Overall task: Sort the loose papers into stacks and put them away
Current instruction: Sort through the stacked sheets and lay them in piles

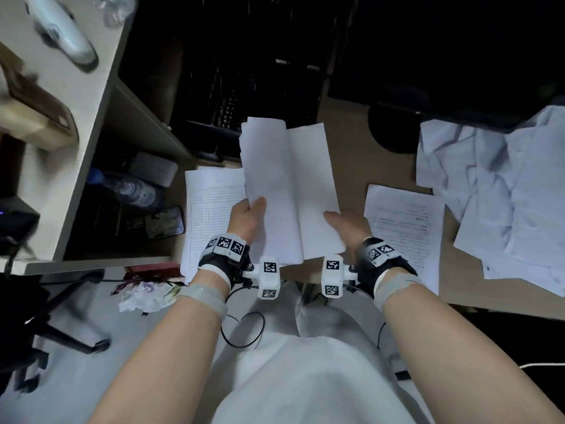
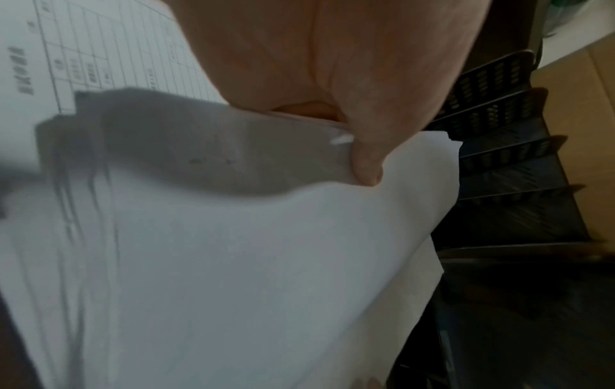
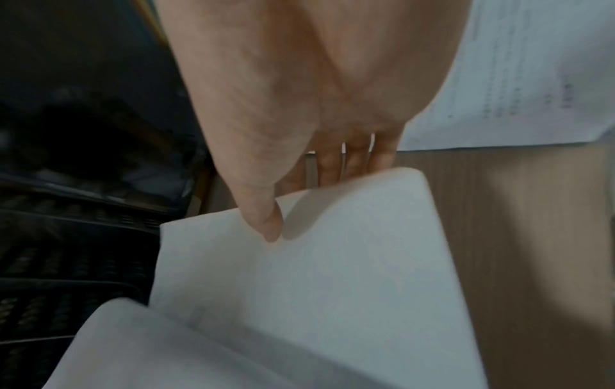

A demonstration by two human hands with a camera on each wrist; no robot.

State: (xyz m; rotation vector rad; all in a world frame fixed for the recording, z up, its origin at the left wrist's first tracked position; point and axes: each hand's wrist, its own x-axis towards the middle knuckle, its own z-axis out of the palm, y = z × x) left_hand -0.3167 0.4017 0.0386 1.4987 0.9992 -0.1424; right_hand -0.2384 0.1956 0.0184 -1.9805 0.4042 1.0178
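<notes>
A bundle of blank white sheets (image 1: 287,185) is held up above the wooden desk (image 1: 360,160), bent along its middle. My left hand (image 1: 247,215) pinches its left edge, thumb on top (image 2: 366,168) over the sheets (image 2: 253,263). My right hand (image 1: 348,224) holds the right part, thumb on top (image 3: 269,223) and fingers under the sheet (image 3: 332,276). A printed form (image 1: 211,209) lies on the desk under my left hand. A text page (image 1: 406,231) lies to the right. Crumpled loose papers (image 1: 501,185) are heaped at the far right.
A black mesh paper tray rack (image 1: 244,96) stands behind the held sheets, its tiers showing in the left wrist view (image 2: 505,168). A pale shelf unit (image 1: 91,142) with bottles stands at the left. A chair base (image 1: 61,332) and rubbish lie on the floor.
</notes>
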